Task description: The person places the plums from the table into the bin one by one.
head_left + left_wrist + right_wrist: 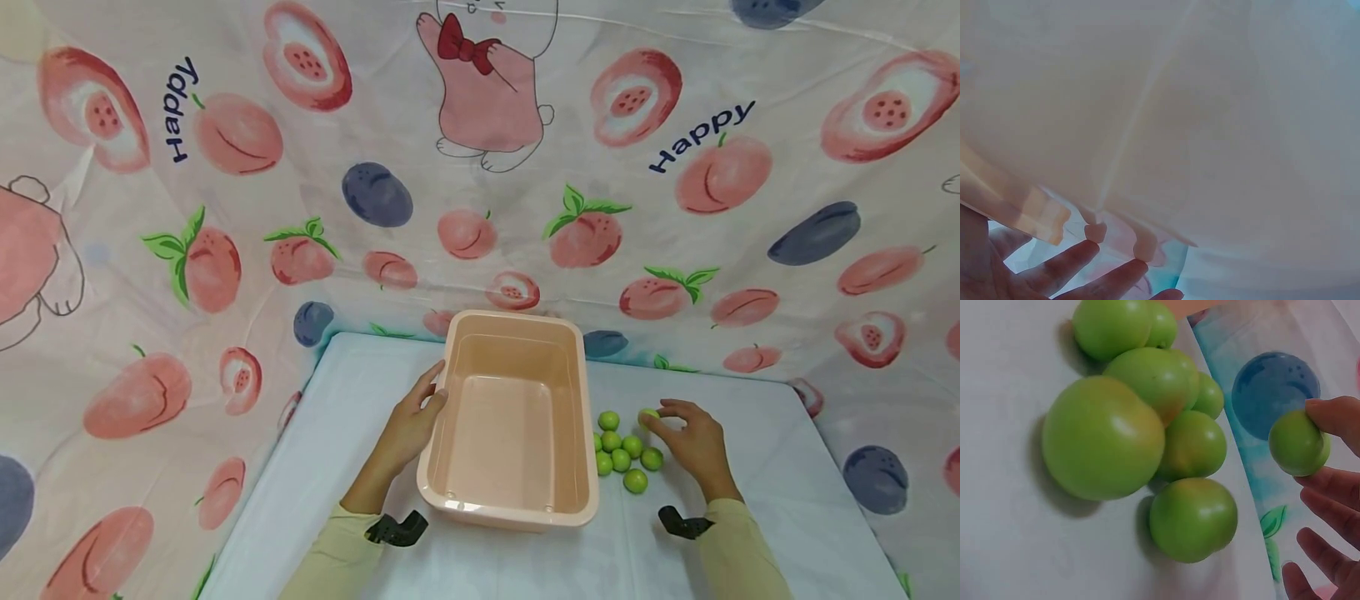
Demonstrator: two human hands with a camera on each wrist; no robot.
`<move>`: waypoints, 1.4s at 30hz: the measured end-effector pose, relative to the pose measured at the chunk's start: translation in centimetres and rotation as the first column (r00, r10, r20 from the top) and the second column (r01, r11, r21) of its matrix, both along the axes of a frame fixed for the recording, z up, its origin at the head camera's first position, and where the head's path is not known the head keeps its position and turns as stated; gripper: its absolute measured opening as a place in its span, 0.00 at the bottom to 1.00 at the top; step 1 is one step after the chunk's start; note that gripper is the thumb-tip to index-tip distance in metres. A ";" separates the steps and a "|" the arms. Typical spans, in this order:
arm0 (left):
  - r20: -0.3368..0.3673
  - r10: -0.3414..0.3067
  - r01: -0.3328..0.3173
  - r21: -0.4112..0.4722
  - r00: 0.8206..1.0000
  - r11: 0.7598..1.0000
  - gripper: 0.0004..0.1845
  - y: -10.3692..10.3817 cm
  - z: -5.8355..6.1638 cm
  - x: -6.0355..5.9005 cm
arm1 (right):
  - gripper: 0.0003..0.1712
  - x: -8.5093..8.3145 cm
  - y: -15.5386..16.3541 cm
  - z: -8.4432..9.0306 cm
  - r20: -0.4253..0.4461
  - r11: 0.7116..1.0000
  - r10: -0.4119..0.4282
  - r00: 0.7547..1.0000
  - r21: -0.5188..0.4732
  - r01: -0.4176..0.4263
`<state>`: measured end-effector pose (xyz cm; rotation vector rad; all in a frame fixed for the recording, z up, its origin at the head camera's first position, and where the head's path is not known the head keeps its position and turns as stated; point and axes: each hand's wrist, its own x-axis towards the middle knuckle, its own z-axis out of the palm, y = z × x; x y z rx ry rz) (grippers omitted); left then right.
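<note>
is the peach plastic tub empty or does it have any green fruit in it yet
Empty: the rectangular peach plastic tub shows only its bare floor, and the small round green fruits lie on the table beside it.

white tabletop (pixel 750 533); fruit-print cloth (pixel 225 208) behind and beside it

At the centre of the desk (pixel 345 467) we see a plastic tub (pixel 516 333), its far end near the patterned backdrop (pixel 480 208) hung behind. Our left hand (pixel 411 425) rests against the tub's left rim. Just right of the tub lies a cluster of small unripe tomatoes (pixel 621 454) on the desk. Our right hand (pixel 693 442) sits right of that cluster, pinching one tomato (pixel 648 416) at the cluster's far edge.
</note>
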<state>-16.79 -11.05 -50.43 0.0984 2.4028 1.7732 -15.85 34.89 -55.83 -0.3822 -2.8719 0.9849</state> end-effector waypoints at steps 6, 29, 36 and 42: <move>-0.002 0.000 0.000 -0.013 1.000 1.000 0.27 -0.1 0.0 0.1 | 0.37 0.0 -0.6 1.1 -0.066 1.000 0.009 0.998 0.001 -0.009; 0.002 -0.010 0.011 -0.020 1.000 1.000 0.28 0.0 0.3 0.1 | 0.32 -1.1 -3.1 6.3 -0.213 0.993 0.117 0.970 0.013 -0.117; 0.024 -0.004 0.004 -0.006 1.000 1.000 0.27 0.2 0.7 0.0 | 0.31 -2.1 -3.6 7.1 -0.226 0.988 0.150 0.963 -0.004 -0.154; 0.035 0.007 -0.007 -0.018 0.999 1.000 0.27 0.4 1.0 -0.2 | 0.29 -3.0 -3.9 7.6 -0.269 0.981 0.184 0.946 -0.002 -0.191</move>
